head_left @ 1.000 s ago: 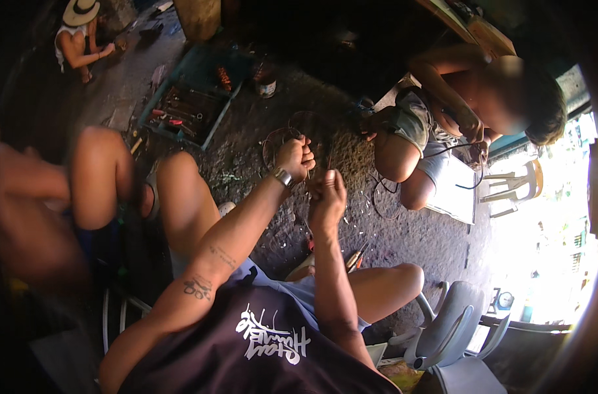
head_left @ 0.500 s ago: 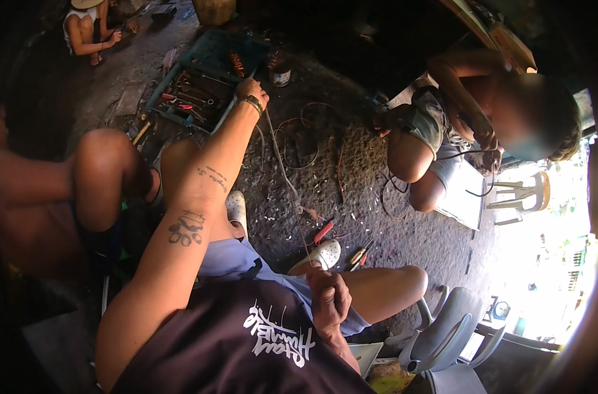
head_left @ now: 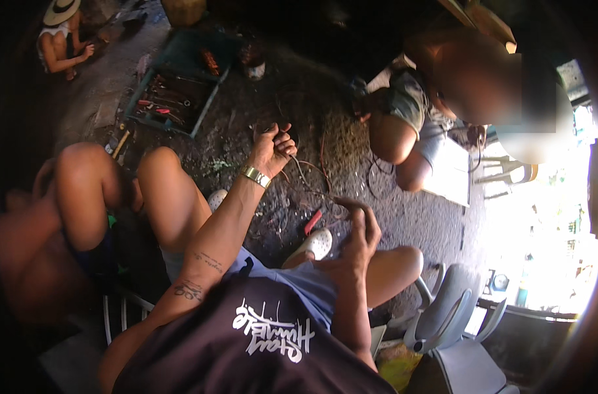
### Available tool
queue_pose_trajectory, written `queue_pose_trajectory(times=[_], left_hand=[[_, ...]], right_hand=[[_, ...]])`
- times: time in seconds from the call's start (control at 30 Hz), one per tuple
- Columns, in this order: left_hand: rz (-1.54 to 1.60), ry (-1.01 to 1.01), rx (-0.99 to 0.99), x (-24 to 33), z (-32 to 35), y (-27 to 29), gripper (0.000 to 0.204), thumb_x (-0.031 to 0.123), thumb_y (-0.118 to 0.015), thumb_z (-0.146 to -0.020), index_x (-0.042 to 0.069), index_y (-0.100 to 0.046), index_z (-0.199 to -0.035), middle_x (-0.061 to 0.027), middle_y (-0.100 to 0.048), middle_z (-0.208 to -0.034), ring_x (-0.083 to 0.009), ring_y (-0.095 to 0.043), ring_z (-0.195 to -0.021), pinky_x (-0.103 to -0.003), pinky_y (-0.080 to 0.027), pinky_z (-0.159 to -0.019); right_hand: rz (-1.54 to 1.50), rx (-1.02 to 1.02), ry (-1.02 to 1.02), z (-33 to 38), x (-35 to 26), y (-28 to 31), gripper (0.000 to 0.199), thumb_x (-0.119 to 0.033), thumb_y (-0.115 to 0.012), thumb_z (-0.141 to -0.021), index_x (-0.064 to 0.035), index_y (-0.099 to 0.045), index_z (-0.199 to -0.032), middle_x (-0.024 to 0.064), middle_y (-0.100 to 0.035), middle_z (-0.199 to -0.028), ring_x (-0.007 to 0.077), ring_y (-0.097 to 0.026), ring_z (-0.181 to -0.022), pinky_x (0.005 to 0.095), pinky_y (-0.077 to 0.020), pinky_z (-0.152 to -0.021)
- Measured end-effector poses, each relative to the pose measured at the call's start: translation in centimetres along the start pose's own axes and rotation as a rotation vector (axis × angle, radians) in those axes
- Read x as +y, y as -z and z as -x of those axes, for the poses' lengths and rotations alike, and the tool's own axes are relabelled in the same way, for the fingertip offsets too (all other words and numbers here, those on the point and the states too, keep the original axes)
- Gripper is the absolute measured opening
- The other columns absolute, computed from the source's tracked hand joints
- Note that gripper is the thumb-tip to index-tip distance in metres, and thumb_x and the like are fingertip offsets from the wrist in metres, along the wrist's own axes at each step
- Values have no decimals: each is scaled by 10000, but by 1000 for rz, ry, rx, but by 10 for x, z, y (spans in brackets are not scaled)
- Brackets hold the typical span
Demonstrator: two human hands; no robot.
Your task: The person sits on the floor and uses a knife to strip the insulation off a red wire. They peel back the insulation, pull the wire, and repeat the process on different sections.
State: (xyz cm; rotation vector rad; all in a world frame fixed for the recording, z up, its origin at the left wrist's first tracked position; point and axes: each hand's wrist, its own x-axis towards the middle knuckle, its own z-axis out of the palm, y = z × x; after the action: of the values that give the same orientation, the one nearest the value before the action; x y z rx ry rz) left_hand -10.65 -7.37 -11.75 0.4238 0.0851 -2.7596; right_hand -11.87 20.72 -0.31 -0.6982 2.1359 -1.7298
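Note:
My left hand (head_left: 273,152) is closed around a thin wire (head_left: 301,172) in front of my knees, a metal-band watch on its wrist. The wire slants down from this fist towards the right fingertips. My right hand (head_left: 359,236) is above my right thigh with its fingers stretched out. Its fingertips are beside the wire; whether they touch it cannot be made out. Below the wire, a red-handled tool (head_left: 313,222) lies on the ground by my pale clog (head_left: 320,243).
A teal toolbox (head_left: 207,108) with several hand tools lies open ahead on the left. A can (head_left: 255,69) stands beside it. A co-worker (head_left: 404,125) sits at the right with a dark cable. A grey chair (head_left: 453,308) is near my right side. Another person (head_left: 62,46) crouches far left.
My left hand has come back from beside the toolbox towards me with the wire. My right hand has risen from my lap and its fist has opened out. The view has shifted somewhat.

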Motion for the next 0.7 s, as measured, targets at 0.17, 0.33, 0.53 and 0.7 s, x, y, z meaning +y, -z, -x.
queue_pose_trajectory(times=[0.17,0.33,0.53,0.7], left_hand=[[-256,-32,-89,5,12,-63,353,329,-441,-1108,1,-566,-1066,47,-273,-634,-86,-269,-547,-258,-276,-508],[-333,218,-189,-24,26,-101,369,349,-432,-1108,7,-568,-1079,64,-255,-633,-70,-253,-531,-244,-250,-495],[-498,289,-217,-7,32,-128,405,375,-431,-1106,2,-584,-1143,59,-319,-656,-77,-318,-552,-245,-340,-520],[-628,181,3,-21,45,-116,409,361,-438,-1102,2,-629,-1153,40,-429,-695,-126,-471,-649,-350,-513,-700]], right_hand=[[846,171,-71,-7,27,26,604,-228,-658,-962,-5,-451,-1484,263,-541,-1431,403,-509,-1341,483,-405,-1113],[361,-105,143,-47,3,-24,706,-262,-669,-975,-10,-342,-1547,246,-471,-1513,356,-450,-1421,439,-363,-1170],[328,-291,-63,-62,-11,-29,384,-272,-708,-961,14,-677,-1215,160,-703,-1064,188,-652,-961,346,-501,-845],[320,-256,-161,-52,-7,-32,353,-306,-679,-974,29,-710,-1081,161,-710,-939,224,-668,-892,367,-503,-811]])
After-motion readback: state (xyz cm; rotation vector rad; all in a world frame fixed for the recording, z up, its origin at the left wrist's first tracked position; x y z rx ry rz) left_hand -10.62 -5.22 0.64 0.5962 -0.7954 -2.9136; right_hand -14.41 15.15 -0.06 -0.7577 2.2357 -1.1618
